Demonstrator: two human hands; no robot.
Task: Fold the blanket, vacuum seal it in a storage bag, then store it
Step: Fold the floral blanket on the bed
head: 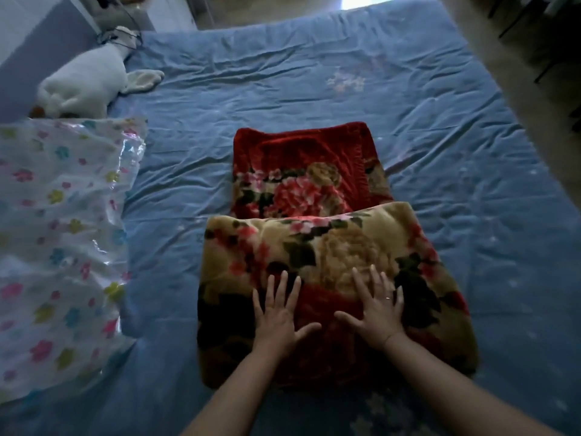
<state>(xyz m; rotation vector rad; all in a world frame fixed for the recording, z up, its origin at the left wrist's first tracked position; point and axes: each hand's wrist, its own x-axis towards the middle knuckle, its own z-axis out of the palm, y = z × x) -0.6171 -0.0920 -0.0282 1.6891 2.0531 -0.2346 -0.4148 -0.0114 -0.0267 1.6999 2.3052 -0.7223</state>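
The floral blanket (317, 247) is laid on the blue bed (440, 121), its long axis running away from the person, the near half doubled over. The left hand (276, 316) and right hand (377, 313) are pressed flat on it, fingers (358, 281) spread. A flower-printed storage bag (59, 234) is spread well apart at left. No writing can be read.

the blanket (317, 247) lies folded in the middle of the bed (440, 121), its near half doubled over the far half. both hands rest flat on the near fold, left hand (278, 313) beside right hand (377, 309). the storage bag (59, 240) lies to the left, and behind it, at the bed's far left corner, a stuffed toy (91, 81).
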